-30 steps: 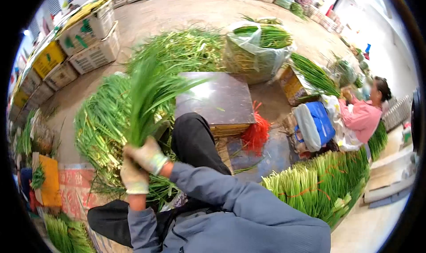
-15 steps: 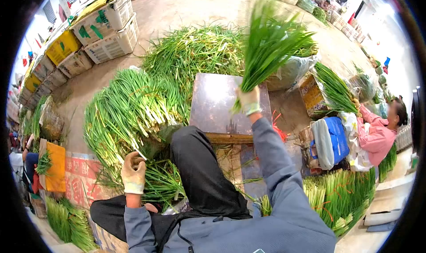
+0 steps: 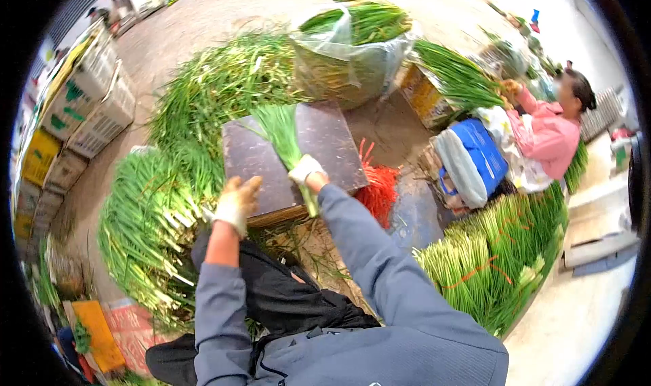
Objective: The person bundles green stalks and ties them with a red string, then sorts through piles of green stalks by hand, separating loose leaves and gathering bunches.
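Observation:
My right hand (image 3: 306, 170), in a pale work glove, is wrapped round a bunch of chives (image 3: 280, 135). The bunch lies across the dark board top of a low stand (image 3: 325, 132), leaves pointing away from me and pale stalk ends toward me. Left of it, at the board's near left corner, my gloved left hand (image 3: 235, 201) is held with its fingers stretched out and nothing visible in them. Beside that hand spreads a heap of loose chives (image 3: 149, 216), its white ends facing my knee.
Red ties (image 3: 380, 195) hang at the stand's right side. Tied chive bunches (image 3: 495, 264) stand at right. A filled plastic bag (image 3: 349, 67) and a leafy pile (image 3: 224, 81) lie behind. A person in pink (image 3: 549, 138) handles greens at right. Crates (image 3: 88, 105) are stacked at left.
My right hand has brought the raised bunch of chives down onto the board. My left hand has moved up and right toward the board, its fingers straightening. The view has turned right.

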`<state>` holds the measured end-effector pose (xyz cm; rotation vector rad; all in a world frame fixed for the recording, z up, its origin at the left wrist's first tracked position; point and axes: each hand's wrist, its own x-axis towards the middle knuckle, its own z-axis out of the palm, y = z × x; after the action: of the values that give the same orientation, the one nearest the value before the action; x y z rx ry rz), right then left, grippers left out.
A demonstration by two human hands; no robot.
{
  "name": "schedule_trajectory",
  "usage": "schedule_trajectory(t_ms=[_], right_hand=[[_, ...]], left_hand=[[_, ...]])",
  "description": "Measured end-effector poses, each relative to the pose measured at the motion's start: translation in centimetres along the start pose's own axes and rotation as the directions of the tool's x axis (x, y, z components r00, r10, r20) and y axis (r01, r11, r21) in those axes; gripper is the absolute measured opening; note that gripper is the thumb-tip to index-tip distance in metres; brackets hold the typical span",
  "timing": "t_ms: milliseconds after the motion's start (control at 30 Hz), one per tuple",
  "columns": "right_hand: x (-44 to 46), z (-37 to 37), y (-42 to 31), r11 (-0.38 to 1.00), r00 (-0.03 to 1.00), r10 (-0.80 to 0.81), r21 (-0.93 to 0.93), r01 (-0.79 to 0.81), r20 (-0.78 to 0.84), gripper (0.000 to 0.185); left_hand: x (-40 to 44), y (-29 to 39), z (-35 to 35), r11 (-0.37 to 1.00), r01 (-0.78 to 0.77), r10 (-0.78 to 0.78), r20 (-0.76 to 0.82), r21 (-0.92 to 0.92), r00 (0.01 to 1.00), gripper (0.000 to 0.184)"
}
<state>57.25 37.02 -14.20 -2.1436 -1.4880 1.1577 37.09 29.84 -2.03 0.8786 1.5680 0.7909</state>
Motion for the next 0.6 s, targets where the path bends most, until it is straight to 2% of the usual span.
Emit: schedule_trajectory(t_ms=[67, 100, 133, 200, 233, 267, 333, 367, 400, 433, 467, 500, 533, 600], right_hand=[[-3.1, 1.4, -0.2, 0.993, 1.0, -0.009, 0.114, 0.012, -0.027, 0.05], [-4.9, 2.8, 0.0, 0.985, 0.998, -0.017, 0.171, 0.027, -0.057, 0.052], [-6.1, 3.7, 0.6, 0.973, 0.995, -0.02, 0.226, 0.043, -0.102, 0.053], [-8.4, 5.2, 1.9, 0.964, 0.969, -0.243, -0.106, 0.245, 0.039, 0.054], [-10.0, 4.7, 2.6, 0.961, 0.963, -0.259, -0.083, 0.265, 0.073, 0.06], [-11.4, 3.6, 3.5, 0.958, 0.952, -0.28, -0.033, 0.286, 0.121, 0.069], [-14.6, 0.9, 6.0, 0.772, 0.792, -0.602, 0.177, 0.61, -0.103, 0.066], [-15.3, 0.1, 7.9, 0.785, 0.835, -0.548, 0.317, 0.533, -0.049, 0.059], [-15.3, -0.7, 10.2, 0.781, 0.868, -0.497, 0.442, 0.44, 0.015, 0.052], [-14.9, -1.5, 12.7, 0.891, 0.968, -0.252, 0.393, 0.226, 0.015, 0.041], [-14.1, -1.7, 16.0, 0.939, 1.0, 0.014, 0.344, -0.014, 0.003, 0.031], [-11.2, 0.3, 22.1, 0.963, 0.984, 0.113, 0.26, -0.073, -0.14, 0.03], [-10.3, -0.4, 25.5, 0.99, 0.967, 0.129, 0.079, -0.114, -0.218, 0.035], [-8.3, 0.2, 30.5, 0.94, 0.868, 0.317, 0.003, -0.342, -0.383, 0.04]], left_hand=[[4.3, -3.8, 4.3, 0.945, 0.143, -0.166, 0.053, 0.295, 0.985, 0.059], [7.6, -7.7, 5.6, 0.909, 0.241, -0.295, 0.116, 0.34, 0.948, 0.07], [5.5, -6.9, 7.0, 0.905, 0.424, -0.423, 0.208, 0.043, 0.882, 0.049], [7.1, -9.6, 8.5, 0.869, 0.433, -0.296, 0.452, -0.238, 0.842, 0.034], [6.6, -9.3, 8.6, 0.865, 0.454, -0.348, 0.396, -0.213, 0.85, 0.022], [5.9, -9.2, 8.4, 0.887, 0.425, -0.331, 0.389, -0.184, 0.86, 0.017], [5.2, -8.6, 8.1, 0.882, 0.411, -0.311, 0.37, -0.233, 0.876, 0.015], [5.4, -8.5, 7.7, 0.882, 0.391, -0.301, 0.323, -0.263, 0.897, 0.013], [5.9, -8.7, 7.5, 0.851, 0.375, -0.26, 0.324, -0.369, 0.91, 0.013], [6.2, -8.3, 7.2, 0.843, 0.364, -0.259, 0.295, -0.396, 0.92, 0.013], [6.3, -8.1, 6.9, 0.834, 0.357, -0.264, 0.264, -0.421, 0.928, 0.014], [6.5, -8.3, 6.6, 0.815, 0.357, -0.259, 0.265, -0.456, 0.929, 0.017], [6.3, -8.1, 6.7, 0.814, 0.357, -0.258, 0.265, -0.459, 0.929, 0.017], [5.6, -7.8, 6.6, 0.856, 0.316, -0.229, 0.247, -0.409, 0.942, 0.017]])
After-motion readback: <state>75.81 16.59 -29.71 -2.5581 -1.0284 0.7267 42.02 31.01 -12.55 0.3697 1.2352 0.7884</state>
